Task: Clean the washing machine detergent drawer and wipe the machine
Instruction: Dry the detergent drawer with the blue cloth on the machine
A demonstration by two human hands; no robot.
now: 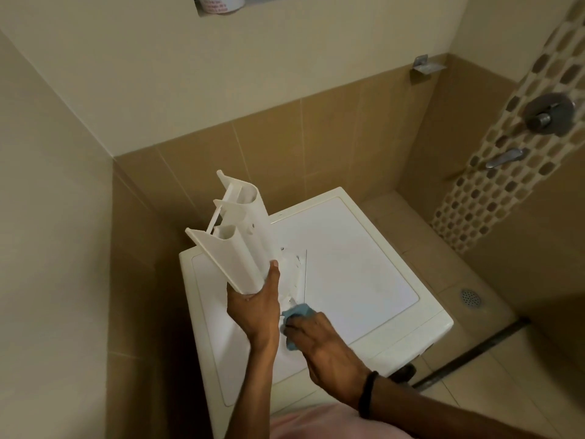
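Note:
My left hand (254, 307) grips the lower end of the white detergent drawer (235, 236), holding it upright and tilted left above the washing machine (354, 267). Its underside faces me, and its channels are open at the top. My right hand (319, 340) holds a blue cloth (296, 315) bunched under its fingers against the drawer's lower part, just right of my left hand. A patch of white residue or foam (292, 270) shows beside the drawer on the machine's lid.
The machine stands in a tiled corner, with walls close on the left and behind. To the right is a shower area with a mixer valve (549, 114), a spout (506, 157) and a floor drain (470, 297). A wall niche (221, 4) holds a container.

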